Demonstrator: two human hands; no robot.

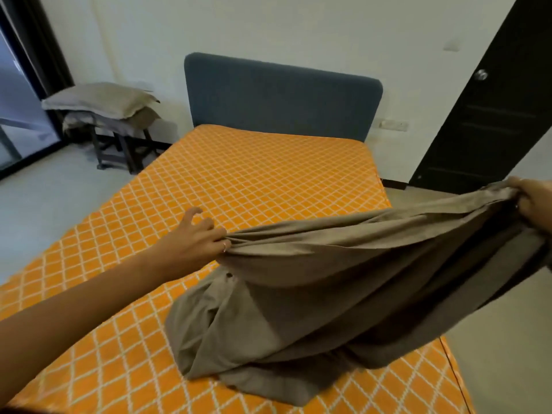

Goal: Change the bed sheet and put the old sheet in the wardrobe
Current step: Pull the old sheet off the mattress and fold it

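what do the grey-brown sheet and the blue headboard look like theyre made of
Grey-brown sheet: thin woven cloth, matte, probably cotton or a blend; it gathers into soft folds where the left hand and right hand pinch it. Blue headboard: seemingly padded and covered in matte fabric, with rounded corners and no shine.

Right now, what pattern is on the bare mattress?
Orange with a white diamond lattice, on the mattress, clearest in the head view.

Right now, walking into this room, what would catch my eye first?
The bright orange mattress with its white diamond pattern fills the middle, below a blue-grey headboard. Over its near end, a grey-brown sheet hangs bunched between the left hand and the right hand. Folded bedding sits on a stool at far left.
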